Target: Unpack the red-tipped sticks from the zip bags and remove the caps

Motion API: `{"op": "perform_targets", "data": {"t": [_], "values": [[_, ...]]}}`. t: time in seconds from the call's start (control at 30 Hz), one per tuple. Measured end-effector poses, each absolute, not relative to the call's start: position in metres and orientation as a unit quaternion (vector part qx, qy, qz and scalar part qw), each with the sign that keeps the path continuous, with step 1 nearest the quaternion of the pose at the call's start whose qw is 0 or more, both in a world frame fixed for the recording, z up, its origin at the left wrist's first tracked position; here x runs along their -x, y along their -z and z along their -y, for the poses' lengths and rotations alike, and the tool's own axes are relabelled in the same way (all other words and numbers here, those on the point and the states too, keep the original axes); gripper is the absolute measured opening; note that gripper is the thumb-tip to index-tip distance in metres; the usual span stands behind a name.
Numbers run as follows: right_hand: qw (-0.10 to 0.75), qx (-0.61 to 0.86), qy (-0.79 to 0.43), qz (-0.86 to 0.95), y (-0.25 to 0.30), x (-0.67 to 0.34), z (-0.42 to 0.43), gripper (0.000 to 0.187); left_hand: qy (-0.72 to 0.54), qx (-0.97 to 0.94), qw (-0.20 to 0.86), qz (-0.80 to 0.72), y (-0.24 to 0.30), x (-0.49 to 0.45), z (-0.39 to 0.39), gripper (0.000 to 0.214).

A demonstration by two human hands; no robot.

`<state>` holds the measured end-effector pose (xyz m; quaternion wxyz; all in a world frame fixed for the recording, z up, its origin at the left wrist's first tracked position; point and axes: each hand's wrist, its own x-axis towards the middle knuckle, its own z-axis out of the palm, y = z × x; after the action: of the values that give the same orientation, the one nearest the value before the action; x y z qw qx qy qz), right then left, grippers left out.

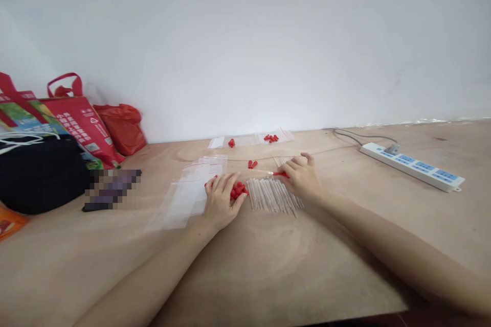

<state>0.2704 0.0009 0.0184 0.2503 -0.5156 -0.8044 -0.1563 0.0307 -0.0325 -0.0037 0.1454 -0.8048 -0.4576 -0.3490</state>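
My left hand (pixel 221 203) rests over a small pile of red rubber bulbs (pixel 238 190), its fingers and thumb apart around them. Between the fingers of my right hand (pixel 301 176) is another red rubber bulb (pixel 282 174), pointing left, with a clear tip at its left end. Just below that hand lies a row of thin clear tubes (pixel 270 195), side by side. Two loose red bulbs (pixel 252 164) lie beyond the pile. Clear zip bags (pixel 197 184) are spread in an overlapping stack left of my left hand.
Filled clear bags with red bulbs (pixel 271 138) lie by the wall. A white power strip (pixel 412 166) with a plugged-in grey cord is on the right. At left are red shopping bags (pixel 82 122), a black bag (pixel 42 173) and a blurred-out phone-like object (pixel 113 190).
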Motion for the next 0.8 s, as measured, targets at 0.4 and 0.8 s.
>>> {"op": "perform_targets", "data": {"t": [0.4, 0.8], "values": [[0.357, 0.336, 0.244, 0.837, 0.015, -0.258, 0.041, 0.014, 0.327, 0.858, 0.218, 0.330, 0.005, -0.052, 0.048, 0.015], [0.317, 0.300, 0.229, 0.870, 0.006, -0.259, 0.045, 0.020, 0.307, 0.860, 0.242, 0.328, 0.000, -0.052, 0.055, 0.018]]}}
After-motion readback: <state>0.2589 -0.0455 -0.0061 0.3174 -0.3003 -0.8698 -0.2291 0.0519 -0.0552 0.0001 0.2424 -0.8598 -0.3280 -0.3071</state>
